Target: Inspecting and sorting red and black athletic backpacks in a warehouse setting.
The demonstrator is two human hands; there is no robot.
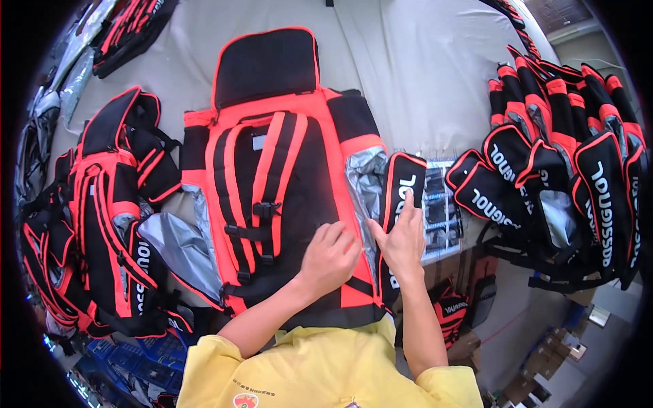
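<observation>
Left hand (pixel 331 257) sits on the lower part of the big red-and-black backpack (pixel 309 197), fingers curled and close together; can't tell if they pinch any fabric. Right hand (pixel 403 238), at about 4 o'clock on the bag, has thumb spread from the fingers, which point to 12 over the black side piece (pixel 403 178) with white lettering; no clear grip on it.

Step in hand, as judged: arranging or checking that side of the bag. Next move probably calls for the right fingers closing on the side piece's edge while the left steadies the body.

Backpack lies flat on the pale cloth-covered surface (pixel 401 81), shoulder straps (pixel 275 163) up, top flap (pixel 267 64) folded out toward 12. Main compartment's inside not visible. Silver lining (pixel 364 177) shows at 3, silver fabric (pixel 180 241) spreads at 8; no contents seen in either.

Just beyond the side piece, at 3: printed sheet or package (pixel 441 221), showing dark rectangles. Similar backpack (pixel 102 197) at 9, contents hidden. Heap of matching bags (pixel 595 180) well apart at 3, contents unclear. Farthest: another red-and-black bag (pixel 132 37) at 11.
</observation>
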